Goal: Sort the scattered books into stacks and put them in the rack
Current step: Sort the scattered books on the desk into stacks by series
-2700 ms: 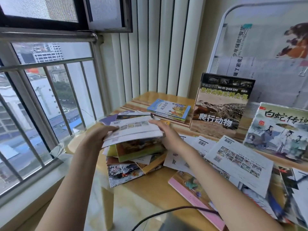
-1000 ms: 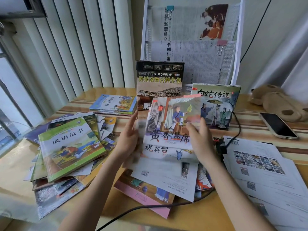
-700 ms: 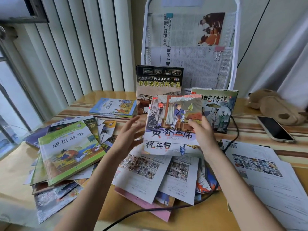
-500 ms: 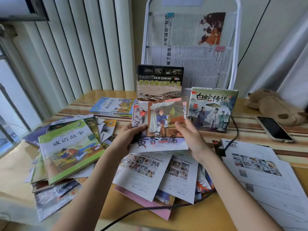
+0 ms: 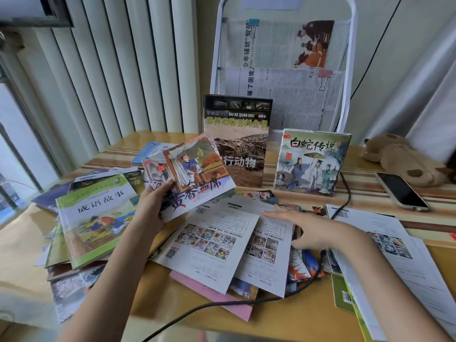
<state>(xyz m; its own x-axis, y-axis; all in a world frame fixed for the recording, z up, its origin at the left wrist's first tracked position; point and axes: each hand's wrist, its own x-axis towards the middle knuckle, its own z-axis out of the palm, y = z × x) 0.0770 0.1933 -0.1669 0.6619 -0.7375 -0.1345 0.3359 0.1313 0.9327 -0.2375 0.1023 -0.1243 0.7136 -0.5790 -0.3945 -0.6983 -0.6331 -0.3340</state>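
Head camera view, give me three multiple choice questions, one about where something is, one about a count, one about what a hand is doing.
1. Where is the phone?
A. on the table, far right
B. in the rack
C. in a hand

2. How many boxed book sets stand upright before the rack?
A. one
B. two
C. four

3. What is the left hand doing?
A. resting empty
B. holding picture books
C. holding the cable

Answers: 1 A, it lies beside the plush toy. 2 B, the reptile box and white snake box. 3 B, its fingers clasp the picture books.
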